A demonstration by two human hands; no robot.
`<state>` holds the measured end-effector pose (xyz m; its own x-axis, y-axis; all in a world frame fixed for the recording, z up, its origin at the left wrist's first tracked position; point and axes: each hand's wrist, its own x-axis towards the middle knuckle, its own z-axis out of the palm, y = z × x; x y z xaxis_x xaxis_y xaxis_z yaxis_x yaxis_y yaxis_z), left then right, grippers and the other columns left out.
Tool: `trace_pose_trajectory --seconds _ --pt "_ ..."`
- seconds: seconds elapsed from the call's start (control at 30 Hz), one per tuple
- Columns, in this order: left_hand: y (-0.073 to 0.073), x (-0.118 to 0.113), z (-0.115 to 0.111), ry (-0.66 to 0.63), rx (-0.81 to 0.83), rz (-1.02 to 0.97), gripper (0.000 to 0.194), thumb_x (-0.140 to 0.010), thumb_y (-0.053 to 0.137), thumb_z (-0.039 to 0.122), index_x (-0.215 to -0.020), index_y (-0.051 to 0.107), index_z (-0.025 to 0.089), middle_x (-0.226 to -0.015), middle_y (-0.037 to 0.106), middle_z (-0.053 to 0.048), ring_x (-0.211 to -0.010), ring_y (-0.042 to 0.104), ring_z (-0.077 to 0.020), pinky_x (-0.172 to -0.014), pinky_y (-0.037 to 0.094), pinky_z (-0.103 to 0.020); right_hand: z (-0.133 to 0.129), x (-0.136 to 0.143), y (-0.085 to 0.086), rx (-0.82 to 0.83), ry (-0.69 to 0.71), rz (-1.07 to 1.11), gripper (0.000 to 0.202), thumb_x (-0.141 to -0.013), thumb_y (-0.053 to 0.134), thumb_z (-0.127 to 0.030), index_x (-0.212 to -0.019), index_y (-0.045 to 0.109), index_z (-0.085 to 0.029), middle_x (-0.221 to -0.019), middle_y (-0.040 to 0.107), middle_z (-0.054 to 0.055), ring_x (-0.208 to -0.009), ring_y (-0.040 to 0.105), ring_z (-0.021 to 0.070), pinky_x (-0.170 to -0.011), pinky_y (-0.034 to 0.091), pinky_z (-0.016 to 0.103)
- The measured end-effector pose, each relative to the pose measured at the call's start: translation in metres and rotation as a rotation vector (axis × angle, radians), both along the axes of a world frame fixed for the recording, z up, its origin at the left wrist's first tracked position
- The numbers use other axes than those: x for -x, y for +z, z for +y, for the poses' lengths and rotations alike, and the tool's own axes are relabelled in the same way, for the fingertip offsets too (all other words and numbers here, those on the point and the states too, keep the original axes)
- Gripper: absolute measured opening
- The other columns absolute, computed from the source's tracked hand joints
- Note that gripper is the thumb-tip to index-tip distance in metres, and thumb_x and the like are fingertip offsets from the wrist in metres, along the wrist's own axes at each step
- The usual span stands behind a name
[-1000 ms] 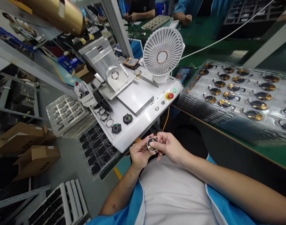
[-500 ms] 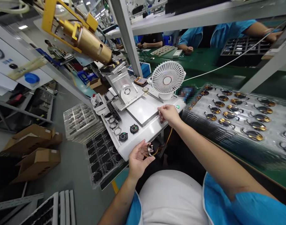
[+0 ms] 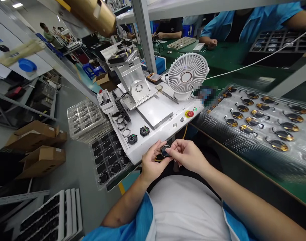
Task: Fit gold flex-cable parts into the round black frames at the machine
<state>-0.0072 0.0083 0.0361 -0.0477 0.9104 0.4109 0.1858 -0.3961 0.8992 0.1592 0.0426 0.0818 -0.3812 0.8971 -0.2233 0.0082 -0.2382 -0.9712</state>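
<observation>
The scene is viewed from the person's head, forward and steeply downward. The shirt [image 3: 188, 207], left hand [image 3: 151, 162] and right hand [image 3: 190, 156] are seen from close above; the white surface [image 3: 156, 134] is shown just beyond, the green surface [image 3: 229, 63] farther off.

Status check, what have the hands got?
Left hand and right hand both on small round dark-faced part. Machine's front edge just beyond. Nothing visible between hands and part.

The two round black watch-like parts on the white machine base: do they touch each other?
Apart. The head view shows white base between the left part and the right part.
</observation>
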Motion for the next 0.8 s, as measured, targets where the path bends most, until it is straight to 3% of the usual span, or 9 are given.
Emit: trace_pose_trajectory --seconds 0.37,0.5,0.6,0.7,0.8 --pt "0.000 0.001 -0.005 0.037 -0.005 0.045 0.069 -0.078 0.082 0.010 -0.142 0.060 0.021 -0.129 0.075 -0.014 -0.114 0.075 -0.0270 -0.096 0.066 -0.036 0.001 0.001 -0.003 -0.021 0.008 -0.071 0.034 -0.080 0.074 -0.047 -0.073 0.053 -0.021 -0.053 0.060 -0.002 -0.035 0.051 0.0109 -0.032 0.037 0.018" --pt "-0.001 0.000 -0.005 0.052 -0.008 0.020 0.066 -0.079 0.082 0.010 -0.140 0.061 0.022 -0.128 0.076 -0.013 -0.113 0.076 -0.0264 -0.094 0.066 -0.035 0.001 0.008 -0.008 -0.083 -0.071 -0.066 0.033 -0.077 0.076 -0.043 -0.079 0.051 -0.022 -0.054 0.055 -0.006 -0.039 0.049 0.0103 -0.034 0.039 0.019" --pt "-0.003 -0.004 -0.007 0.050 -0.011 0.013 0.067 -0.078 0.085 0.014 -0.140 0.060 0.021 -0.126 0.076 -0.014 -0.112 0.076 -0.0270 -0.094 0.066 -0.036 0.003 0.007 -0.011 -0.022 -0.023 -0.017 0.039 -0.076 0.078 -0.050 -0.082 0.052 -0.022 -0.057 0.056 -0.005 -0.042 0.049 0.0110 -0.037 0.042 0.021" --pt "-0.004 -0.006 -0.006 -0.019 -0.017 0.078 0.073 -0.077 0.087 0.017 -0.143 0.057 0.022 -0.132 0.072 -0.016 -0.113 0.075 -0.0273 -0.098 0.065 -0.041 0.001 -0.025 -0.007 -0.003 -0.025 -0.006 0.049 -0.073 0.078 -0.064 -0.078 0.052 -0.023 -0.062 0.059 -0.002 -0.046 0.053 0.0141 -0.040 0.047 0.026" --pt "-0.004 -0.001 -0.003 -0.073 -0.036 0.153 0.062 -0.078 0.086 0.018 -0.136 0.063 0.024 -0.136 0.069 -0.015 -0.117 0.071 -0.0280 -0.100 0.063 -0.045 -0.010 -0.096 0.008 -0.221 -0.408 -0.271 0.047 -0.076 0.078 -0.069 -0.079 0.061 -0.026 -0.066 0.063 0.003 -0.053 0.060 0.0204 -0.044 0.051 0.032"
